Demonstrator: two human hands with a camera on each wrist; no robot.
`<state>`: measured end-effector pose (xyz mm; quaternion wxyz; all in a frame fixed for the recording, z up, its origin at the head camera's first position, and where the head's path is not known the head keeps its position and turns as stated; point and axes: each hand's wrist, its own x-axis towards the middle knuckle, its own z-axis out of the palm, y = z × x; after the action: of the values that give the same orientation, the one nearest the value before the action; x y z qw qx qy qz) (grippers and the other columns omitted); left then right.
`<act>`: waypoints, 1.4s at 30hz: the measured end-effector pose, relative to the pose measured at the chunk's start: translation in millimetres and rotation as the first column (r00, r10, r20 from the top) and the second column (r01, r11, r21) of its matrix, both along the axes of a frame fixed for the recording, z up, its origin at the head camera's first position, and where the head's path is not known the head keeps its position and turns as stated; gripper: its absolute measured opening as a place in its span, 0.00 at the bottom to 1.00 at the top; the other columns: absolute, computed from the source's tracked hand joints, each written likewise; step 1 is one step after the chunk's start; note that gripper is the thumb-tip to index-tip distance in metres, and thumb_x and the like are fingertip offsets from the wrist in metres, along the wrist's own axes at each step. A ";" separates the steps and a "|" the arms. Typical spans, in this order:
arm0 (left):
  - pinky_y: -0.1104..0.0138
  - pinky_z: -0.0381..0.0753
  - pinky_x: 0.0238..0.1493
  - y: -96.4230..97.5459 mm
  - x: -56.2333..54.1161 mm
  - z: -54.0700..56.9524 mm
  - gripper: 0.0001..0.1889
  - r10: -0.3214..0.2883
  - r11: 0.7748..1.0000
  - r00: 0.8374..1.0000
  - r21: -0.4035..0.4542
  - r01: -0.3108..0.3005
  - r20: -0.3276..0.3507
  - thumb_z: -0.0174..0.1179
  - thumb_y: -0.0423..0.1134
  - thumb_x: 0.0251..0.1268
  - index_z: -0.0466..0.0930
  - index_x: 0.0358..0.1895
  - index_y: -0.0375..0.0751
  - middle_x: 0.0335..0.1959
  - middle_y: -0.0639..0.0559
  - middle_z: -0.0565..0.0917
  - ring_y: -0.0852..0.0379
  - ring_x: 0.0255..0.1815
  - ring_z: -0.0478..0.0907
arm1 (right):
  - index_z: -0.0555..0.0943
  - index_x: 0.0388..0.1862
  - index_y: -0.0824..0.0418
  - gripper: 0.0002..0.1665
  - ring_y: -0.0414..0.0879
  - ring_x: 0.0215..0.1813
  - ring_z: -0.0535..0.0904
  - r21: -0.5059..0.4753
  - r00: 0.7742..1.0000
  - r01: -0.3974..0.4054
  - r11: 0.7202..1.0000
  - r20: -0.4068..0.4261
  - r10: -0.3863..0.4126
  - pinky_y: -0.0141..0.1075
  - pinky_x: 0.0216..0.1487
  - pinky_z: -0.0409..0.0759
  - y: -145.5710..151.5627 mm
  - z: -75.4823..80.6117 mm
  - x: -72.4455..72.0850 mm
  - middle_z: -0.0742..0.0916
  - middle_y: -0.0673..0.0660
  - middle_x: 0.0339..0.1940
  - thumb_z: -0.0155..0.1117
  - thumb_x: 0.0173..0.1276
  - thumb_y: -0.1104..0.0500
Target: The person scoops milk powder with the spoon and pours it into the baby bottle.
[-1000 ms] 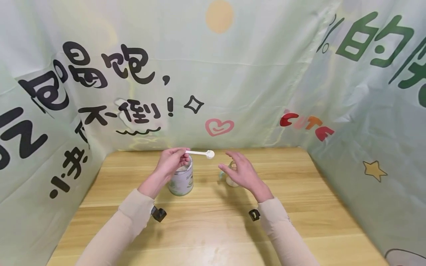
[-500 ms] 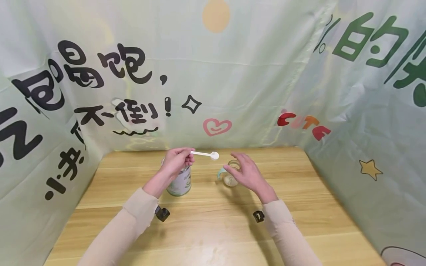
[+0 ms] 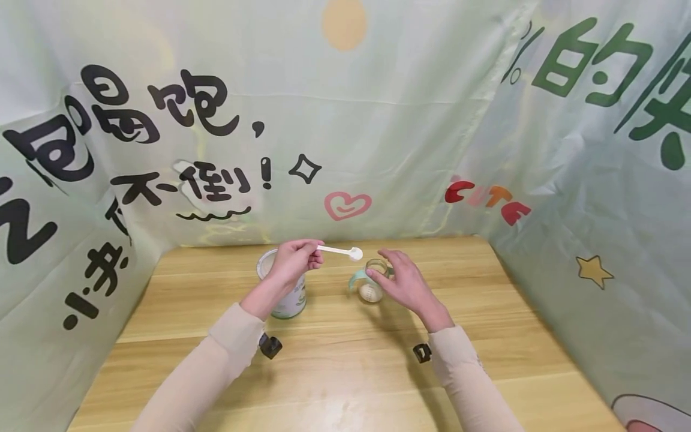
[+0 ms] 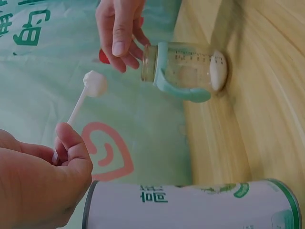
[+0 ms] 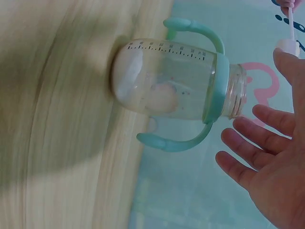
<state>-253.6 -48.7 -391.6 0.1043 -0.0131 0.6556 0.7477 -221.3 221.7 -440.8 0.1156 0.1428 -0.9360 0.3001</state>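
Observation:
My left hand (image 3: pixel 291 264) pinches the handle of a white measuring scoop (image 3: pixel 341 251), which carries a heap of white powder in the left wrist view. The scoop's bowl is up in the air, left of the bottle's mouth. Below and behind that hand stands a milk powder can (image 4: pixel 200 205), partly hidden by it in the head view. A clear baby bottle (image 5: pixel 167 81) with mint-green handles stands upright and uncapped, white powder at its bottom. Beside the bottle's neck my right hand (image 3: pixel 405 282) hovers, fingers spread and holding nothing.
The wooden table (image 3: pixel 335 360) is enclosed by printed fabric walls (image 3: pixel 410 150) at the back and both sides. A black wrist camera (image 3: pixel 270 346) sits at the left cuff, another camera (image 3: pixel 422 353) at the right.
My left hand has carried the loaded scoop rightward from over the can toward the bottle. More of the bottle shows beside my right hand, which stays close to it.

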 end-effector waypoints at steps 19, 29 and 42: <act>0.75 0.84 0.32 16.6 -0.6 -3.2 0.14 -0.020 1.000 1.000 0.007 0.020 -0.003 0.51 0.30 0.82 0.82 0.57 0.23 0.28 0.51 0.82 0.61 0.29 0.80 | 0.70 0.77 0.66 0.46 0.68 0.77 0.71 0.028 0.997 0.030 0.999 0.071 -0.032 0.64 0.78 0.68 18.1 -14.4 4.3 0.77 0.70 0.75 0.68 0.73 0.38; 0.74 0.83 0.32 24.8 -2.2 -4.6 0.14 -0.025 1.000 1.000 0.002 0.025 -0.005 0.51 0.30 0.82 0.83 0.56 0.24 0.28 0.51 0.82 0.61 0.29 0.80 | 0.72 0.75 0.68 0.47 0.70 0.75 0.73 0.036 0.995 0.050 0.998 0.085 -0.053 0.64 0.76 0.71 22.9 -20.1 5.2 0.78 0.72 0.73 0.72 0.70 0.39; 0.74 0.84 0.34 33.8 -4.5 -8.7 0.14 -0.038 0.999 0.999 -0.008 0.038 -0.015 0.52 0.30 0.82 0.84 0.55 0.24 0.29 0.51 0.82 0.60 0.30 0.80 | 0.72 0.76 0.69 0.47 0.69 0.73 0.74 0.054 0.991 0.042 0.998 0.126 -0.049 0.63 0.75 0.73 21.0 -25.6 2.6 0.79 0.72 0.72 0.71 0.72 0.39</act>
<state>-258.1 -14.9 -400.3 0.1133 0.0047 0.6595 0.7431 -218.7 242.7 -466.3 0.0588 0.1048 -0.9519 0.2818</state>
